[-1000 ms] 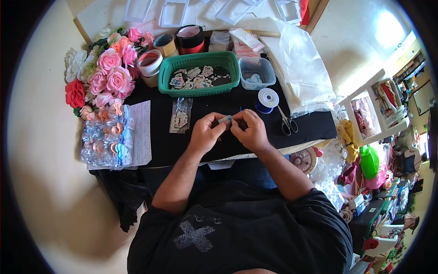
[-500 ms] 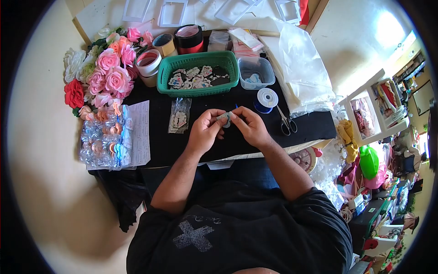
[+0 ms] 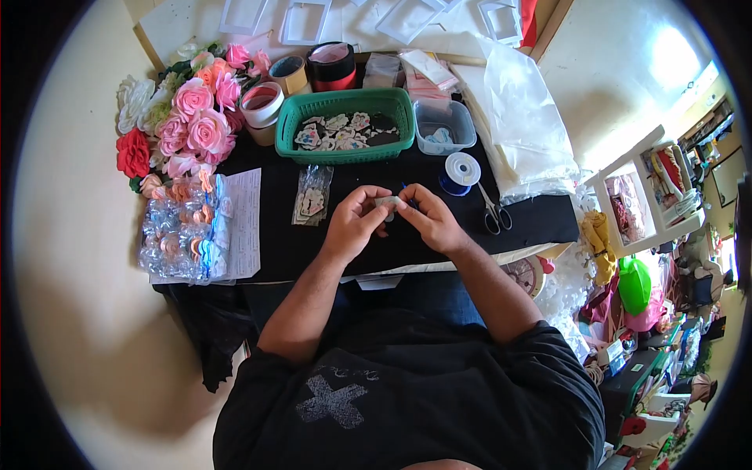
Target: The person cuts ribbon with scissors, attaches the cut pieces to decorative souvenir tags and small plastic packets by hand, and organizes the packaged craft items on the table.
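Between the fingertips of my left hand (image 3: 358, 222) is a small pale piece (image 3: 388, 204), and my right hand (image 3: 429, 219) pinches its other side. A bit of blue ribbon (image 3: 404, 186) shows at my right fingers. Behind my hands stands a green basket (image 3: 345, 154) holding several pale cut-outs. A clear bag (image 3: 312, 196) of similar pieces lies left of my left hand. To the right of my right hand are a blue ribbon spool (image 3: 462, 169) and scissors (image 3: 495, 215).
Artificial flowers (image 3: 192, 117) and a wrapped pack (image 3: 184, 231) on a paper sheet (image 3: 244, 227) are at the left. Tape rolls (image 3: 262, 106) stand behind. A clear tub (image 3: 444, 125) and plastic sheets (image 3: 521, 117) are at the back right.
The pale piece has been turned between my fingertips and is now more covered. The view has shifted slightly. Both hands remain close together.
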A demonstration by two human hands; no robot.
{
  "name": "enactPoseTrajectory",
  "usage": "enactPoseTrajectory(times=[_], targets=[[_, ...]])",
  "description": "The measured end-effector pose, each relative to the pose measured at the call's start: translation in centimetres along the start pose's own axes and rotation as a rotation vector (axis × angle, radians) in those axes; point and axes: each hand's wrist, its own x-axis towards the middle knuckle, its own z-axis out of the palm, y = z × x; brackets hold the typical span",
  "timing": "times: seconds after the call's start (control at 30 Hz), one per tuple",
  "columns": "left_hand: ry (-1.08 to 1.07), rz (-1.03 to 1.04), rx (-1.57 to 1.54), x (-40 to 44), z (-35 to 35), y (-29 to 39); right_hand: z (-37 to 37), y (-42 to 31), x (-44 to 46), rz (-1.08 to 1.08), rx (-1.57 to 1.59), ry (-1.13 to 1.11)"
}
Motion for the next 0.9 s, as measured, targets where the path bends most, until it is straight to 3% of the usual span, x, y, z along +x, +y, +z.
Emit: enactPoseTrajectory(times=[0.4, 0.5, 0.57, 0.9], targets=[[0.022, -0.007, 0.050, 0.3, 0.3, 0.6, -0.3, -0.2, 0.1, 0.047, 0.166, -0.037], [0.105, -0.005, -0.034, 0.4, 0.3, 0.4, -0.2, -0.8, -0.1, 0.149, 0.191, 0.076], [0.080, 0.004, -0.028, 0.4, 0.0, 0.0, 0.3, 0.0, -0.3, 0.037, 0.074, 0.107], [0.044, 0.035, 0.035, 0.2, 0.2, 0.2, 0.7, 0.2, -0.1, 0.005, -0.061, 0.214]])
